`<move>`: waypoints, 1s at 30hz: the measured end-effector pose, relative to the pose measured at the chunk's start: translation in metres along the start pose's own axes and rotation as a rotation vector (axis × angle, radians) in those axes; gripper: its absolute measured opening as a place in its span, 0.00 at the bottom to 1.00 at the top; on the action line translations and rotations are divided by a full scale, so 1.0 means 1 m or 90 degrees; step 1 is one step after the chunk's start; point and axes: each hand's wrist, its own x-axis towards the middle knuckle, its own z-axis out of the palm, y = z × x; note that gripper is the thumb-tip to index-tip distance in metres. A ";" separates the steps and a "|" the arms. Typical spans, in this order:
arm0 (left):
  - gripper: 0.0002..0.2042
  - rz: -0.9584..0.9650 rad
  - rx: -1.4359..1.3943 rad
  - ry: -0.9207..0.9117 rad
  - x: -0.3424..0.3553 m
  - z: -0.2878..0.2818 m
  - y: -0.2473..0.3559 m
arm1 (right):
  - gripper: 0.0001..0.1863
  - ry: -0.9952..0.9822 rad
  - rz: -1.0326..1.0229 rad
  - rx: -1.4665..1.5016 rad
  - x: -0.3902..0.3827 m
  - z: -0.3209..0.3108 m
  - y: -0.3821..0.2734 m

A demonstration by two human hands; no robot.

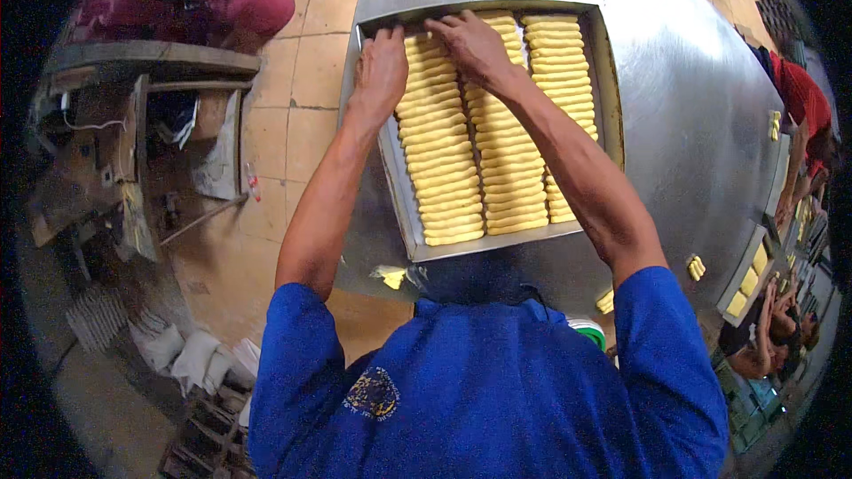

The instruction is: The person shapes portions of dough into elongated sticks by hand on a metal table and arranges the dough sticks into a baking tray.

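A large rectangular metal baking tray (497,248) lies on the steel table, filled with three lengthwise rows of pale yellow dough sticks (510,173). The sticks lie crosswise, side by side and touching. At the far end of the left row, my left hand (382,75) reaches over the tray's left corner, fingers bent down and close together. My right hand (475,46) comes in from the right across the middle row, its curled fingers pointing left toward the same spot. Whatever lies between the fingertips of both hands is hidden.
The steel table (683,124) extends to the right, with small dough pieces (696,267) on it. A dough scrap (392,278) sits near the front edge. Trays of dough (745,279) and other people stand at the far right. A wooden bench (146,62) and red containers (253,2) are left.
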 end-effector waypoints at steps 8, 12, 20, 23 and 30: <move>0.12 0.038 0.231 -0.210 0.000 -0.004 0.019 | 0.21 -0.020 -0.062 -0.189 -0.024 -0.015 -0.004; 0.21 -0.068 0.009 -0.029 -0.006 0.013 0.024 | 0.26 -0.012 0.033 -0.159 -0.054 -0.014 -0.016; 0.37 0.036 0.144 0.029 -0.035 0.015 0.013 | 0.22 0.138 0.274 0.260 -0.212 -0.141 -0.063; 0.33 0.007 -0.122 0.040 -0.061 -0.014 0.061 | 0.16 0.209 0.526 0.135 -0.327 -0.209 -0.035; 0.24 -0.153 -0.412 -0.054 -0.157 -0.035 0.135 | 0.14 0.389 1.040 0.218 -0.632 -0.337 0.068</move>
